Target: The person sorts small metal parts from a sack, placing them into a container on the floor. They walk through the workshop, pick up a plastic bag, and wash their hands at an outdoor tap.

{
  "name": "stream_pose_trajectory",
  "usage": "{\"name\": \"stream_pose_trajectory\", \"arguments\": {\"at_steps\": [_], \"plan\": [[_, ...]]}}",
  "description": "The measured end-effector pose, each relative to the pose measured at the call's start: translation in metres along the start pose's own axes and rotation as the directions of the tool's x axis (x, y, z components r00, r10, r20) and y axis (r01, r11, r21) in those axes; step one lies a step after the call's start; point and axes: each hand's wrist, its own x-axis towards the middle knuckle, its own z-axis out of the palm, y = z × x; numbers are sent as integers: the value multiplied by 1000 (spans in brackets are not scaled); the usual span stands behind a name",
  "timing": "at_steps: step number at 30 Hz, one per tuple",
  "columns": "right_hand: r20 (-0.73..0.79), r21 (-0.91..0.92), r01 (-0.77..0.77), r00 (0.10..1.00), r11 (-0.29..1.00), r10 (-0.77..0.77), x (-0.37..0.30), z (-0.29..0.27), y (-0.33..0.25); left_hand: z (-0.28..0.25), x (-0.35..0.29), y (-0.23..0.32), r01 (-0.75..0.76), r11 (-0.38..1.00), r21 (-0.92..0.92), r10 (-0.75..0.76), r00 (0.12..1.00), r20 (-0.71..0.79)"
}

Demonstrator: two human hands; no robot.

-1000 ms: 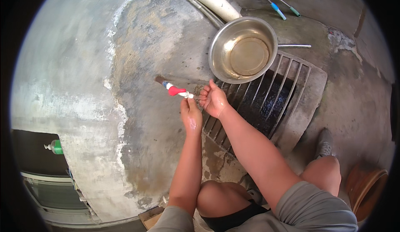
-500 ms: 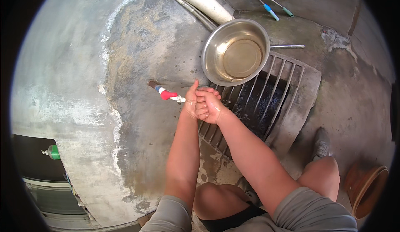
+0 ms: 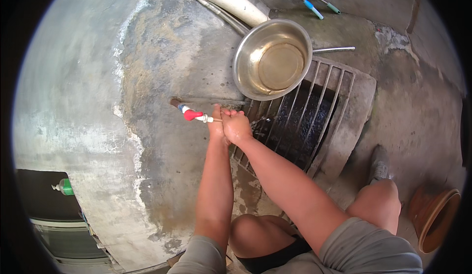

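My left hand (image 3: 216, 125) and my right hand (image 3: 238, 128) are pressed together, wet, just beside the spout of a white tap (image 3: 206, 119) with a red handle (image 3: 192, 115). A thin stream of water runs from the spout onto them. My right hand lies over the left, its back toward me and its fingers curled against the left hand. Most of the left hand's fingers are hidden behind it. Drops splash off beyond the right hand, over a metal drain grate (image 3: 322, 94).
A steel basin (image 3: 246, 72) rests on the grate's far end. A thick white pipe (image 3: 231, 1) runs along the wall. Two rods with blue and green ends (image 3: 314, 9) lie behind. A brown clay pot (image 3: 427, 215) stands at right, and a green bottle (image 3: 65, 187) at left.
Both hands have shifted slightly left, closer to the spout. My right hand has turned so its back shows and covers the left hand's fingers. The camera view has shifted a little.
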Motion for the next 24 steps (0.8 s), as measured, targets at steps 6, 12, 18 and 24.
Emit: {"name": "stream_pose_trajectory", "arguments": {"at_steps": [6,12,18,24], "plan": [[45,-277,215,976,937,-211,8,-26,15,37,-46,-23,18,999,-37,-18,1000,0],[181,-366,220,970,904,-163,32,-38,5,75,-83,-46,-163,833,528,228,972,-61],[153,-121,15,988,993,3,28,-20,-5,41,-68,-42,114,993,-40,-113,993,15],[358,753,-470,880,461,312,41,2,-7,32,-79,-56,277,854,-441,-120,929,351]]}}
